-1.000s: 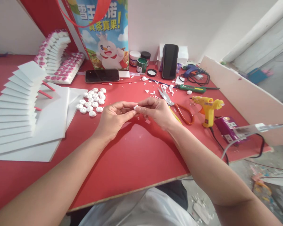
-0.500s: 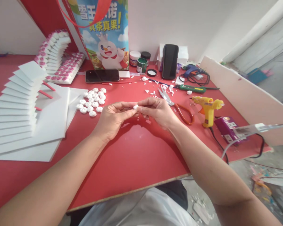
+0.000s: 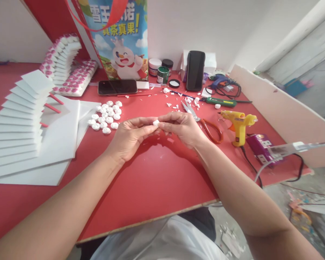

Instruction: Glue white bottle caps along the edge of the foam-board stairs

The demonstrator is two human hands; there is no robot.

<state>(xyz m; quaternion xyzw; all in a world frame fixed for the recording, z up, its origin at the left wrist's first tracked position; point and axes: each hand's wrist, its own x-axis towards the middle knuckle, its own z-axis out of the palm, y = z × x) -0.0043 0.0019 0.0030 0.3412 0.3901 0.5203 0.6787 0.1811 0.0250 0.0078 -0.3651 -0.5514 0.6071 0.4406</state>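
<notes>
Currently both hands are on one small white piece (image 3: 156,122), pinched between fingertips over the red tabletop (image 3: 157,180), roughly centre. Left hand (image 3: 130,136): thumb and fingers closed in on its left side. Right hand (image 3: 181,129): thumb and index tight on its right side, other fingers curled under. Cluster of rounded white pieces (image 3: 105,117) sits just left of the left hand. Scissors (image 3: 211,131), red handles, lie just beyond the right hand, blades pointing into white scraps (image 3: 176,107). Further right: yellow glue gun (image 3: 240,126), purple box (image 3: 262,146) near it, green-handled tool (image 3: 222,102) behind. Far left: fanned white panels (image 3: 18,124) on flat white sheets (image 3: 63,133). Back: phone (image 3: 117,87) lying flat, printed bag (image 3: 121,54) standing behind it.
</notes>
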